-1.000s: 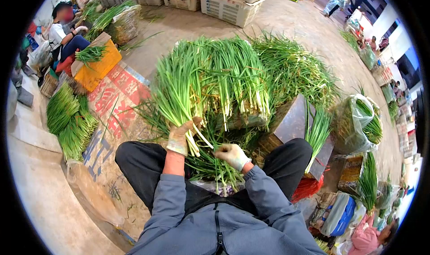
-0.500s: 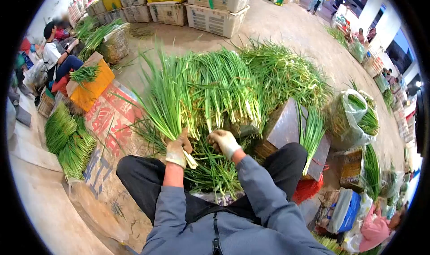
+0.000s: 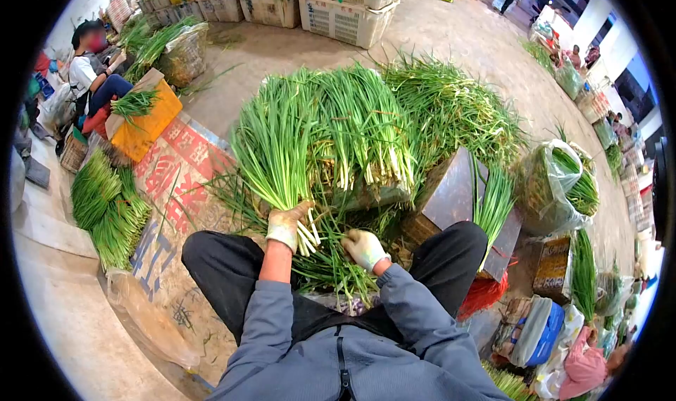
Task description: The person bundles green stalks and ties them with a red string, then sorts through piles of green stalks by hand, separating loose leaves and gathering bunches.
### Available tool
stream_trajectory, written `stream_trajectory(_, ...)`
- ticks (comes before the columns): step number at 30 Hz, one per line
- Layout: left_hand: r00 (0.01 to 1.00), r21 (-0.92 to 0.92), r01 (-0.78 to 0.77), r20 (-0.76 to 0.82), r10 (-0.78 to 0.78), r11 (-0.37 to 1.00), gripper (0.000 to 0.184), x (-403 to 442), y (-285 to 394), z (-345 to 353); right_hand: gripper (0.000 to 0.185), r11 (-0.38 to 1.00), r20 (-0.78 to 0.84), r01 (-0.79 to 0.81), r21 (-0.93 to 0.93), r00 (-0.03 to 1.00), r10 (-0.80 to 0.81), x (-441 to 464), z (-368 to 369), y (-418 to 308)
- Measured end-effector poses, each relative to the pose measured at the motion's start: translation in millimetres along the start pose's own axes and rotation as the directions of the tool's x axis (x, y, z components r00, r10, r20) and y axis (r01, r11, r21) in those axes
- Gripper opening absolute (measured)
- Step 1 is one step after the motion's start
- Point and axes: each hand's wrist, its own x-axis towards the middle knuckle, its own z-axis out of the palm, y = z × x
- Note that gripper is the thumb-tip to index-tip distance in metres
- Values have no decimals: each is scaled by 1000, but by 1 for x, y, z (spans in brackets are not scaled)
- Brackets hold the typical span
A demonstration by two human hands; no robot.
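My left hand point(image 3: 287, 225), in a soiled pale glove, is wrapped round the lower stems of a bunch of green onions point(image 3: 274, 161). Its white ends stick out below the fist, and its leaves fan up against the big pile of green onions point(image 3: 359, 119). My right hand point(image 3: 364, 249), gloved too, sits to the right and slightly lower, its fingers curled in over loose green leaves point(image 3: 334, 267) between my knees. Whatever those fingers pinch, if anything, is too small to make out.
Messier stalks heap up at a second pile point(image 3: 458, 112). Beside my right knee, a dark-topped box point(image 3: 443, 197) carries a small bunch point(image 3: 493, 207). A plastic bag of greens point(image 3: 556, 190) stands farther right. Stacked crates point(image 3: 345, 21) are behind; a seated person point(image 3: 91, 77) is at left.
The held bunch has swung upright and rightward, its leaves now against the pile. My left hand shifted slightly right and up; my right hand moved down and right, away from the pile.
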Motion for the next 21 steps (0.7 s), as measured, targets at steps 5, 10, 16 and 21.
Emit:
stream_trajectory(5,997,102,-79,-6,80,992,23,-3,8,-5,39,771,159,-218,-599,911,381,16,19,59)
stream_trajectory(10,978,162,-173,144,150,972,37,-7,4,-13,50,956,-513,294,23,824,-241,27,-24,-56)
stream_trajectory(16,974,221,-71,228,20,973,42,8,-8,-25,43,910,-21,129,394,991,-132,62,-33,-86)
stream_trajectory(21,989,314,-141,94,117,939,32,21,-11,-37,40,957,-109,74,280,993,-45,52,-30,-67)
